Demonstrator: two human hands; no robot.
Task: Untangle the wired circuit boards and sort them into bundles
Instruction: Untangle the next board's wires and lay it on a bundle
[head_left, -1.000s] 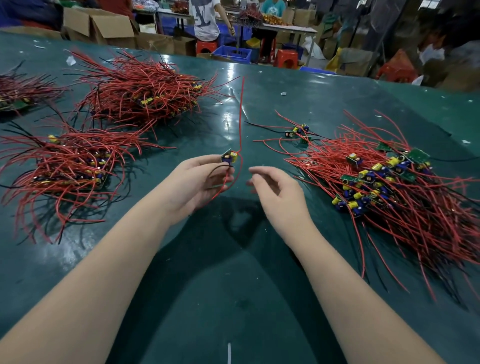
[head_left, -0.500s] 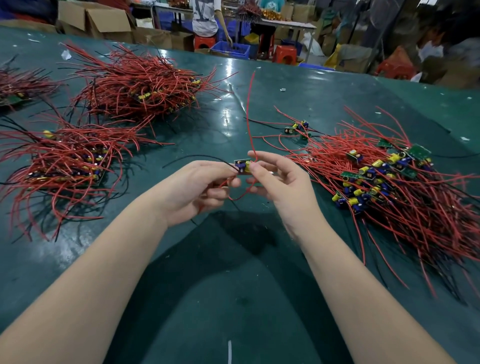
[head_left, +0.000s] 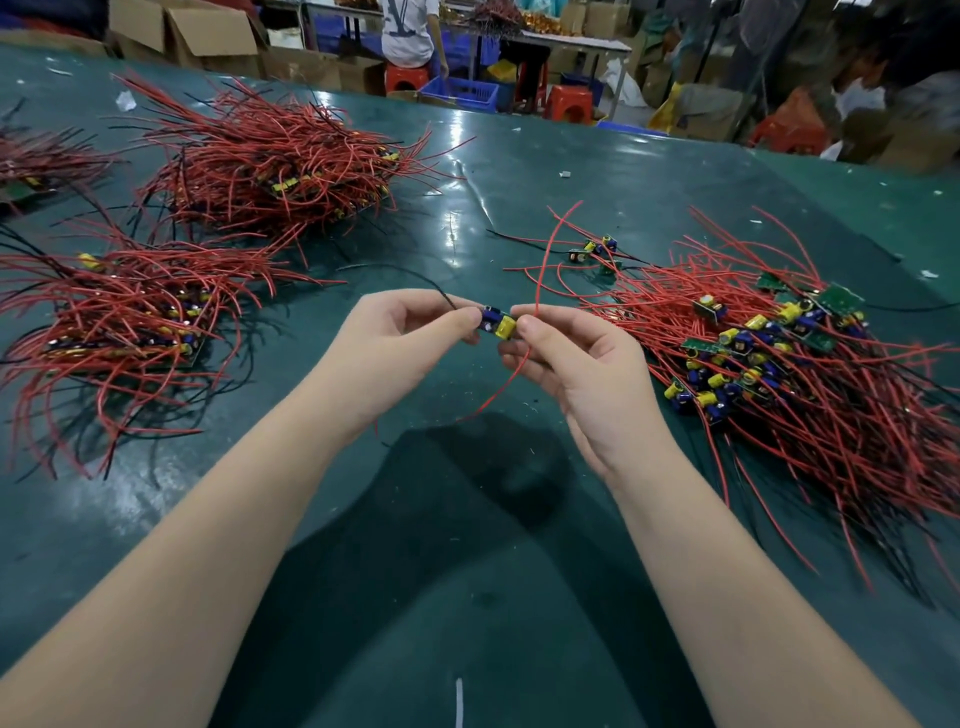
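A small circuit board (head_left: 497, 323) with blue and yellow parts hangs between my two hands over the middle of the green table (head_left: 467, 545). My left hand (head_left: 400, 348) pinches its left end, where a black wire (head_left: 400, 273) trails off to the left. My right hand (head_left: 576, 364) pinches its right end; a red wire (head_left: 545, 260) runs up and another down from there. To the right lies a tangled heap of wired boards (head_left: 779, 358). Left of my hands lie two sorted bundles, one near (head_left: 114, 322) and one farther back (head_left: 270, 161).
A few loose boards (head_left: 597, 249) lie behind my right hand. Another bundle (head_left: 26, 161) sits at the far left edge. Beyond the table stand cardboard boxes (head_left: 208, 31), red stools (head_left: 569, 101), blue crates (head_left: 460, 93) and a person (head_left: 410, 26).
My right hand came in and took the board's right end. The red wire swung from pointing up to bending rightward, and the black wire now trails left.
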